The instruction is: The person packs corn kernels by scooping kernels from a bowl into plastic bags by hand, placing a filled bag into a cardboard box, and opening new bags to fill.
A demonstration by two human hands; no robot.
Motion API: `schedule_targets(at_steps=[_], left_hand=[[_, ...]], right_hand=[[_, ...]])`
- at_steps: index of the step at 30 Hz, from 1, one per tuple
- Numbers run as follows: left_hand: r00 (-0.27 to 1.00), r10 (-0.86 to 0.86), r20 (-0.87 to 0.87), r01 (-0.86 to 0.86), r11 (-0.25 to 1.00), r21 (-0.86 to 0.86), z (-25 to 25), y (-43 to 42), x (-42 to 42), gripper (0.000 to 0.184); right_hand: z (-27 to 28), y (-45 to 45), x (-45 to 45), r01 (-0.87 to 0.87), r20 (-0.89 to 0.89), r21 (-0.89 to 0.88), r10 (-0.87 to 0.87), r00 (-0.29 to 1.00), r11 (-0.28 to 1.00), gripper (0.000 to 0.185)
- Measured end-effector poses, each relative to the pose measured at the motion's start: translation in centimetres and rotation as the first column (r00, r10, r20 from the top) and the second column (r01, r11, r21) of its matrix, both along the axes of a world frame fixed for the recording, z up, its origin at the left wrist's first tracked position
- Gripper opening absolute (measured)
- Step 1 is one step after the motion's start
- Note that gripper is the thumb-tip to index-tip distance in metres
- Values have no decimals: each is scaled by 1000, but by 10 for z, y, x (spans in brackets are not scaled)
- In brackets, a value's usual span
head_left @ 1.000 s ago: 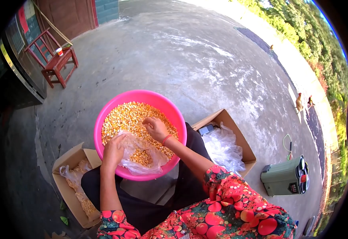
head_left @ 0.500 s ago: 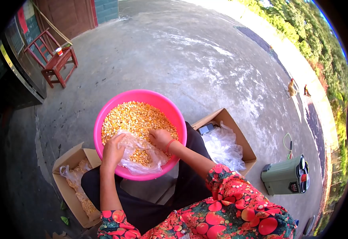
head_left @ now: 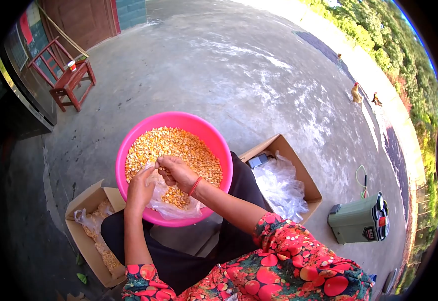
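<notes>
A pink basin (head_left: 124,165) of yellow corn kernels (head_left: 179,145) rests at my lap. Inside its near part lies a clear plastic bag (head_left: 171,209) with some kernels in it. My left hand (head_left: 140,188) is closed on the bag's left edge. Close beside it, over the bag's upper edge, my right hand (head_left: 176,173) has its fingers pinched together; what they hold, if anything, is too small to make out. A red band circles the right wrist.
Left of my legs, a cardboard box (head_left: 81,236) holds bagged kernels. Another box (head_left: 306,188) at the right holds clear plastic bags (head_left: 281,188) and a dark object. Beyond are a green container (head_left: 357,220), a red chair (head_left: 71,80) with a cup, and chickens (head_left: 356,94).
My right hand has dipped into the kernels, then risen and moved left to my left hand at the bag's edge. The bag's right side has drawn inward. The chickens have moved left.
</notes>
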State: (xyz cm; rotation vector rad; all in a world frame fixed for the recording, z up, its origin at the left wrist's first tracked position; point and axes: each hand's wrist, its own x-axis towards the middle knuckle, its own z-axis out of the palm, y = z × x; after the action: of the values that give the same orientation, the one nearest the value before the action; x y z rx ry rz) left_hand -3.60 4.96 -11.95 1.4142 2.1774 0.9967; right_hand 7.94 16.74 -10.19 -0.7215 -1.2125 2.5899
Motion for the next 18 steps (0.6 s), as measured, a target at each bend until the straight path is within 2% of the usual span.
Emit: schedule_targets(at_steps=[2,3,4,6,7,8,11,14,18], left_hand=[[1000,0,11,0,1000,-25,10,0,3,40],[1000,3,22,-1,999,-51,13,2,4,40],[1000,9,25,-7,998,-57,12,3,4,40],[999,15,40,-15,1000,3,3,2,0,40],[1000,-6,23,5,999,54,-1,-1,-1,40],[999,3,39,-4,1000,27,-3,-2,-2,40],[1000,25,13,-25,1000,13,-8,-3,-3,41],[999,44,-16,-43,999,28,-6,-2,-4,43],[999,41,-31,-40,999,29,-2,-1,-2,45]], right_hand=[[-7,-10,-4,-59,-15,109,61,998,992,25],[-14,-9,-3,-123,-1,232,127,992,965,29],[-20,-8,-3,-130,1,226,133,991,965,29],[-31,-7,0,-86,-15,606,119,993,791,32],[-27,-2,5,-122,37,622,126,991,773,33],[-33,5,5,-81,16,661,94,995,746,32],[-35,30,16,24,28,821,-82,996,571,27],[-45,50,29,-81,171,901,-177,969,427,24],[-47,32,48,-285,287,944,13,958,167,22]])
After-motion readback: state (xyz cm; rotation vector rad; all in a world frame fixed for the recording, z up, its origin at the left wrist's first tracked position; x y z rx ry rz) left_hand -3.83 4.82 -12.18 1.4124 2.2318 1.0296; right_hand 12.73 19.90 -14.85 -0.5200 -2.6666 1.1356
